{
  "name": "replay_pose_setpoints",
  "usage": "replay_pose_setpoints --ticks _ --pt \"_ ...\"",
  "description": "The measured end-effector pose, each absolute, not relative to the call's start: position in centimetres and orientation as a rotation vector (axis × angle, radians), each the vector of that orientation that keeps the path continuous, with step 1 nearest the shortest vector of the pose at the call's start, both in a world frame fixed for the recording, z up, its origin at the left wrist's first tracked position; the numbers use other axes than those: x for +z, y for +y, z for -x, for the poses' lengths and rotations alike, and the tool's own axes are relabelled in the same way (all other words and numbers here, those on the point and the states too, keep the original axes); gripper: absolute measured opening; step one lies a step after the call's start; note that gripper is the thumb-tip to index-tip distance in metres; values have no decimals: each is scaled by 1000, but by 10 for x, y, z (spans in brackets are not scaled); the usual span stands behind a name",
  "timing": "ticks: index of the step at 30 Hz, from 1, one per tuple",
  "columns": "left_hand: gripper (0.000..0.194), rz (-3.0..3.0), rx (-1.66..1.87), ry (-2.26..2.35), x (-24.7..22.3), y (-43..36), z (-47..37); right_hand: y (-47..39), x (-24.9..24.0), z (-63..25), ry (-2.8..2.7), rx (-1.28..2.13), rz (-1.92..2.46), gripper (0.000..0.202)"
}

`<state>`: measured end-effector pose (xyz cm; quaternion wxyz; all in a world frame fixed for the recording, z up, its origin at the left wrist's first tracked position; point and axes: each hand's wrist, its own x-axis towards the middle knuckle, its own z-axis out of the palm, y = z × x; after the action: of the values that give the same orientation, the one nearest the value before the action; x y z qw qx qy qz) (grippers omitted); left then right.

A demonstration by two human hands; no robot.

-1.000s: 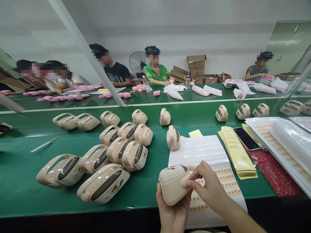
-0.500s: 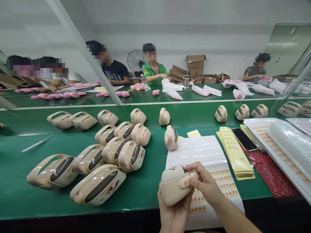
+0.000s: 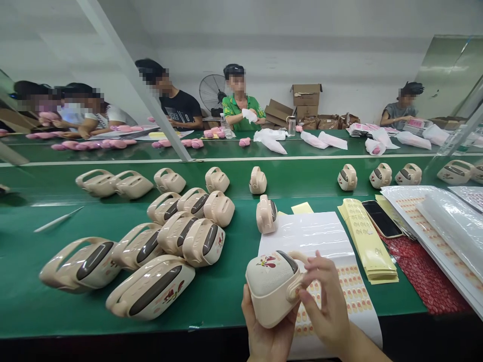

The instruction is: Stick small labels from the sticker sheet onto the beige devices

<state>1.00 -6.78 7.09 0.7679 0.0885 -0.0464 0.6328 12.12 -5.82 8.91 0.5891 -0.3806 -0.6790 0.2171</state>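
A beige speaker [image 3: 269, 289] with a carry handle and a red floral print on its front is held up at the lower middle. My left hand [image 3: 269, 332] wraps round it from below. My right hand [image 3: 324, 296] is at its right side, fingers apart, with the thumb near the round handle joint. Beneath both hands lies a white sheet [image 3: 302, 231] bearing rows of small orange and yellow stickers [image 3: 350, 289]. Another beige speaker [image 3: 266, 214] stands at the sheet's upper left corner.
Several beige speakers [image 3: 169, 286] are grouped on the left, beside a white pen-like tool [image 3: 58, 219]. More line the green belt [image 3: 302, 176]. Yellow sticker strips [image 3: 364, 241], a phone [image 3: 382, 218] and red bubble wrap [image 3: 433, 281] lie right. People work across the table.
The held speaker has turned, showing more of its printed front. The fingers of my right hand have spread and lifted from the handle joint. Across the table, a person in green has raised white wrapping.
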Motion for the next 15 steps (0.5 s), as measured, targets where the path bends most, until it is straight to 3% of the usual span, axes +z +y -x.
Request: replay_pose_setpoints --ticks 2,5,15 --pt "40 -150 1382 -58 71 -69 -8 -65 88 -120 -1637 246 900 23" --pt "36 -97 1443 35 67 -71 -5 -70 86 -122 -1694 131 962 28" --pt "45 -125 1830 514 54 -73 -6 -73 84 -118 -1579 305 1072 20"
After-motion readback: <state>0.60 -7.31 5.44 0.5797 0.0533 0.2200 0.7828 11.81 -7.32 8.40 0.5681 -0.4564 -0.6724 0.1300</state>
